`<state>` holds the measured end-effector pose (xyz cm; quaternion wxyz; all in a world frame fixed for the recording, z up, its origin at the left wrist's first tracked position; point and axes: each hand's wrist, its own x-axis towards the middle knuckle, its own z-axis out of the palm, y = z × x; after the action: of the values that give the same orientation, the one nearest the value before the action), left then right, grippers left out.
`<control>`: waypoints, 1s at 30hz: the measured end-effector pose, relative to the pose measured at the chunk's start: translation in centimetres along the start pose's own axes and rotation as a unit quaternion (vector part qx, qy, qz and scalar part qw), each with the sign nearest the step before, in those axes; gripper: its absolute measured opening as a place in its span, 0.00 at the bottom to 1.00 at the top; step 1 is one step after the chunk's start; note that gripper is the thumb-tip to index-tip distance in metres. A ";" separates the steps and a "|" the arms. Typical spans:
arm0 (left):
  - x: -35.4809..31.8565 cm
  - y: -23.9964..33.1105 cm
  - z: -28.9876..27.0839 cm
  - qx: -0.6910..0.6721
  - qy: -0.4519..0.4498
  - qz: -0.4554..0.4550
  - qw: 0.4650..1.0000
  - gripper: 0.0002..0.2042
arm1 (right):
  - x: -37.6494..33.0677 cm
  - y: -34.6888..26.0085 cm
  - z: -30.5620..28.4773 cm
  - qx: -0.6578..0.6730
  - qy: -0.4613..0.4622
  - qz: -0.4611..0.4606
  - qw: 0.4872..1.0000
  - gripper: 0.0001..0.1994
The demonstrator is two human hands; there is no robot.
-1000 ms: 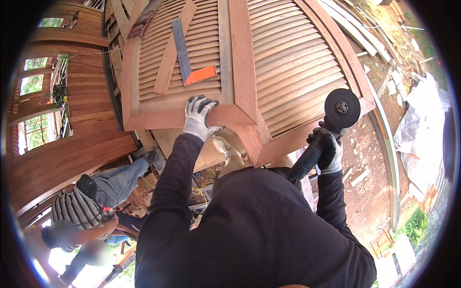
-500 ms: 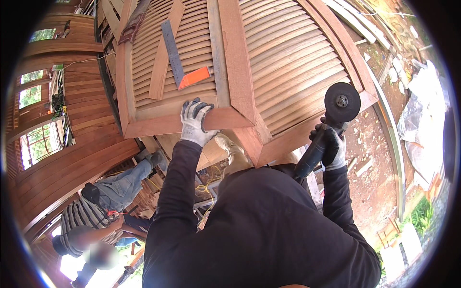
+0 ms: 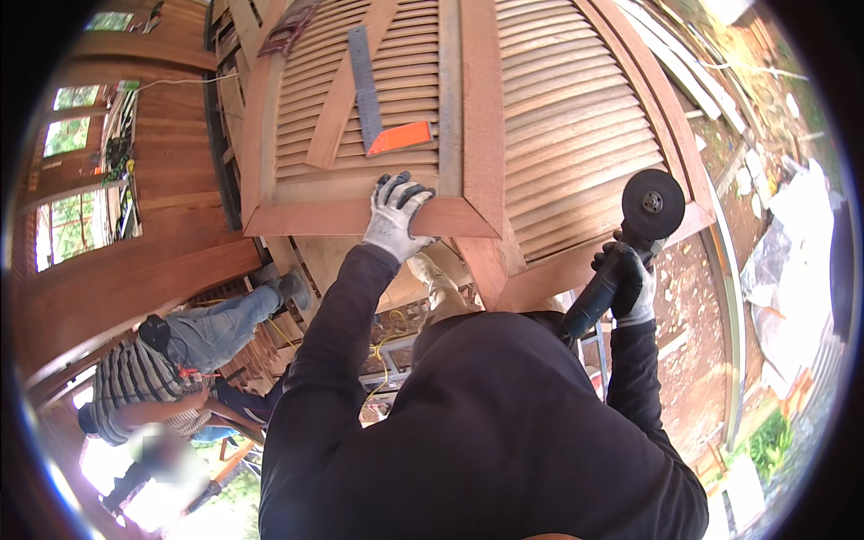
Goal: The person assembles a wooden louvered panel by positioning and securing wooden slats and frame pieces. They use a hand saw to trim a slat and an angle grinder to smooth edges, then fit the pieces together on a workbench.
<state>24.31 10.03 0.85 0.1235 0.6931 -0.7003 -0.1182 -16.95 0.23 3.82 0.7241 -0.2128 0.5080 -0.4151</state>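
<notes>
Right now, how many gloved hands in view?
2. Left hand lies flat on the bottom rail of the louvered wooden shutter; right hand holds the angle grinder beside the frame. The nearby person's hands are hidden.

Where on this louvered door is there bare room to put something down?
The right-hand slatted panel lies bare, bordered by the centre stile and the angle grinder in the right hand. The left panel is crowded: a metal ruler, an orange piece and a loose wooden strip lie there, with the left hand on the bottom rail.
</notes>
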 end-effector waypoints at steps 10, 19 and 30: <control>0.1 0.1 0.6 -0.027 0.007 0.012 1.000 0.37 | 0.2 -0.7 1.7 -0.032 -0.033 -0.033 0.998 0.22; -0.2 -0.3 1.2 -0.022 0.021 0.006 1.000 0.39 | -0.9 -1.0 1.4 -0.069 -0.047 -0.054 0.995 0.19; 0.1 -0.1 1.6 0.003 -0.004 -0.020 1.000 0.39 | -1.9 -1.1 1.4 -0.065 -0.037 -0.063 0.995 0.13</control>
<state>23.88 9.96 -0.66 0.1166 0.7071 -0.6868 -0.1214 -16.35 1.01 6.20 0.6995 -0.3064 0.4921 -0.4179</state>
